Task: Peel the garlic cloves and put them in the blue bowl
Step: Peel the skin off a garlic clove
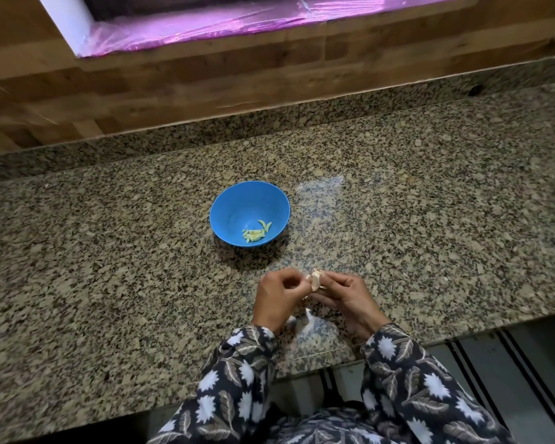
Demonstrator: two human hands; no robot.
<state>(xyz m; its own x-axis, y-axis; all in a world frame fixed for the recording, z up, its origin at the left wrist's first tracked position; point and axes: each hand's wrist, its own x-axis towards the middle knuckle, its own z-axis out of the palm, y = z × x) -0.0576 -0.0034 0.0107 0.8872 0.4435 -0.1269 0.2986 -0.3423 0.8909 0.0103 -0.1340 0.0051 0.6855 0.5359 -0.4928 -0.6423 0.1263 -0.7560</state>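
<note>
A blue bowl (234,206) stands on the speckled granite counter (109,267), with several peeled pale-yellow garlic cloves (255,232) at its bottom. Below the bowl, near the counter's front edge, my two hands meet over a piece of garlic (315,279) with papery skin. My right hand (350,299) holds the garlic from the right. My left hand (277,299) pinches at its skin from the left. White scraps of garlic skin (308,317) lie on the counter under my hands.
A wooden wall panel (173,84) rises behind the counter, with a purple-lit ledge (237,24) above it. The counter's front edge (318,363) runs just under my wrists, and the floor (510,363) shows at the lower right.
</note>
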